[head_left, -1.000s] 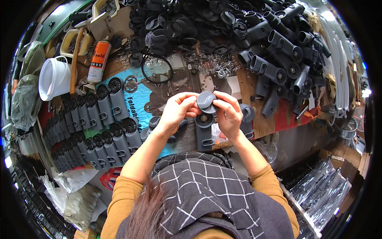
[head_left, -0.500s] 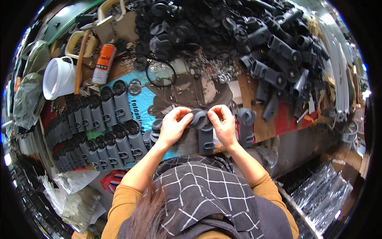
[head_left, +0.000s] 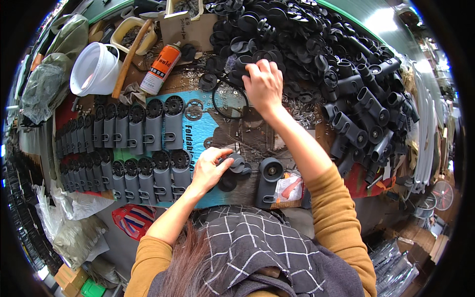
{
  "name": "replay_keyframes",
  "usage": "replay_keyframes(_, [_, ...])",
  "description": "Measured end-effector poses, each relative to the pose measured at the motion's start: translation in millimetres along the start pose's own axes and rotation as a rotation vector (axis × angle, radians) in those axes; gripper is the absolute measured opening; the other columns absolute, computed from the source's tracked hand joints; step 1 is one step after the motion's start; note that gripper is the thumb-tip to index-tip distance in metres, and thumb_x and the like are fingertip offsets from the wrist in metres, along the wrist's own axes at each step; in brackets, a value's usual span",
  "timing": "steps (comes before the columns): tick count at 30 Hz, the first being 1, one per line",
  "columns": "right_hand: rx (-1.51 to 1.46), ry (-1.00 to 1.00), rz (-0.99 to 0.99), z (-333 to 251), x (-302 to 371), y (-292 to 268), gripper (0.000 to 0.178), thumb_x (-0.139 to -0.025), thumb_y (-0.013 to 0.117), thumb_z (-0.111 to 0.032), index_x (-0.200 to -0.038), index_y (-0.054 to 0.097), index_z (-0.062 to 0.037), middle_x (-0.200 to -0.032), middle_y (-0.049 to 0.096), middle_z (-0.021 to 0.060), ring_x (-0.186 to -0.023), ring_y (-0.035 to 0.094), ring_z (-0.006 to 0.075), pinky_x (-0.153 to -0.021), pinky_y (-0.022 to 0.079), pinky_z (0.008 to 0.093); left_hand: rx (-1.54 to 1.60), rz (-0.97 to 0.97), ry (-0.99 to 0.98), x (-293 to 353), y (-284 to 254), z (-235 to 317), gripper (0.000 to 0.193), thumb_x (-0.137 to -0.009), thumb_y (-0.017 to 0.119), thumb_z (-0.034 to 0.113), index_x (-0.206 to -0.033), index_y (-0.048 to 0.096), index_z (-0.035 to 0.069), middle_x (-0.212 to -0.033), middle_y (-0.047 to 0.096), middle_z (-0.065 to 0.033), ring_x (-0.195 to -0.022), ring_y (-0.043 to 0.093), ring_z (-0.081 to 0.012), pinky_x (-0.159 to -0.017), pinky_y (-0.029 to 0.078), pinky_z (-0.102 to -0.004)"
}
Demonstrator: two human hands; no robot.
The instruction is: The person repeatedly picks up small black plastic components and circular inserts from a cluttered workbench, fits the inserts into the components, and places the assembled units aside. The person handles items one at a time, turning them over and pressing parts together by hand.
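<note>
My left hand [head_left: 210,171], thumb and forefinger closed, grips the edge of a round black cap [head_left: 237,162] over the middle of the bench. More dark caps lie partly hidden under and beside it. Farther off, my right hand [head_left: 265,85] reaches into a heap of round black caps [head_left: 247,22]. Its fingers are curled down; their tips are hidden, so what they hold does not show. A grey tubular fitting [head_left: 267,183] with a round end lies in front of me, right of the left hand.
Rows of grey fittings [head_left: 136,133] stand at the left. Behind them are an orange spray can [head_left: 161,68], a wooden-handled tool [head_left: 131,62] and a white bucket [head_left: 91,72]. Dark tubular parts [head_left: 368,106] pile up at the right. A black ring [head_left: 214,101] lies near small metal parts.
My right hand has left the cap that both hands were at and moved away from me to the heap. The left hand stays near the bench's middle. The whole view has shifted.
</note>
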State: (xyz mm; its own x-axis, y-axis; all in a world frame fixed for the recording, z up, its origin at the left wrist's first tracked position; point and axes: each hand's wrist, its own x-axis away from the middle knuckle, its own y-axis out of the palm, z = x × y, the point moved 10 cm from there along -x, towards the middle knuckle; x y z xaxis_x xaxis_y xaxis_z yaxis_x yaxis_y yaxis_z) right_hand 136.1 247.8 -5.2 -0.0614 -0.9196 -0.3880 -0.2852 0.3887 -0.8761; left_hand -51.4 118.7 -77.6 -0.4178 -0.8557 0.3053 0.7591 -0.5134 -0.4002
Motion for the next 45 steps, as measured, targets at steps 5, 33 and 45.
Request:
replay_keyframes(5, [0.072, -0.026, -0.011, -1.1, -26.9, 16.4, 0.013, -0.076, 0.056, -0.008, -0.088, 0.061, -0.0101, -0.092, 0.055, 0.0069, -0.094, 0.052, 0.0251, -0.08, 0.04, 0.0387, 0.075, 0.096, 0.004, -27.0, -18.9, 13.5, 0.023, -0.082, 0.069, 0.018, -0.102, 0.069, 0.005, -0.089, 0.066, -0.0099, -0.079, 0.062, -0.0188, -0.071, 0.05, -0.0296])
replay_keyframes(33, [-0.326, 0.278, -0.008, 78.5, 7.1, 9.1, 0.015, -0.08, 0.064, -0.004, -0.094, 0.064, -0.0068, -0.094, 0.054, 0.0104, -0.075, 0.062, 0.0215, -0.068, 0.051, 0.03, -0.655, -0.166, 0.423, -3.9, 71.6, 38.1, 0.045, -0.066, 0.077, 0.029, -0.107, 0.062, 0.017, -0.123, 0.051, -0.0065, -0.126, 0.039, -0.0303, -0.105, 0.022, -0.0557])
replay_keyframes(45, [-0.351, 0.179, -0.118, 61.2, 17.6, 25.1, 0.039, -0.078, 0.069, -0.01, -0.114, 0.056, -0.0064, -0.119, 0.054, 0.0147, -0.084, 0.062, 0.0325, -0.079, 0.051, 0.0371, -0.325, -0.005, 0.299, -31.3, 29.5, 41.7, 0.027, -0.075, 0.069, 0.029, -0.098, 0.067, 0.013, -0.11, 0.061, -0.0053, -0.118, 0.047, -0.0257, -0.104, 0.029, -0.0464])
